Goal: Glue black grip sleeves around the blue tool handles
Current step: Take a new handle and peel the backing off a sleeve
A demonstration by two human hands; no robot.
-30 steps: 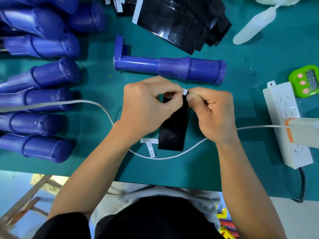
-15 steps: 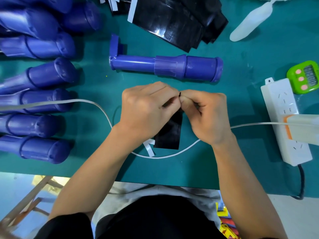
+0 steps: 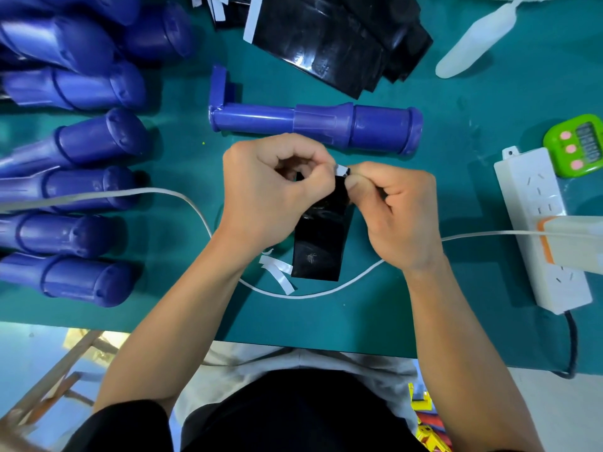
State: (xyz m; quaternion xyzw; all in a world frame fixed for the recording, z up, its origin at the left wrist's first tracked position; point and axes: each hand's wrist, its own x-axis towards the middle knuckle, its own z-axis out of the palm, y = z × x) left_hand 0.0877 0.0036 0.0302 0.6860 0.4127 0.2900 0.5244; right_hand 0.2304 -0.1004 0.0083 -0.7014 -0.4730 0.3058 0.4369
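Left hand (image 3: 277,194) and right hand (image 3: 396,210) pinch a black sleeve (image 3: 321,243) near the worktop's (image 3: 424,321) front edge. One blue handle (image 3: 313,123) lies just behind.

I see handles (image 3: 71,190) stacked at frame left, one handle (image 3: 313,125) lying across centre, sleeves (image 3: 339,44) piled above it, my hands (image 3: 326,197) meeting below it, a power strip (image 3: 538,223) at right.

We saw a glossy black film sleeve (image 3: 321,246), smooth and reflective; a matt white paper liner strip (image 3: 341,170); a smooth blue moulded-plastic handle (image 3: 315,123) with soft sheen; a matt teal table mat (image 3: 456,125); a glossy white plastic power strip (image 3: 535,203).
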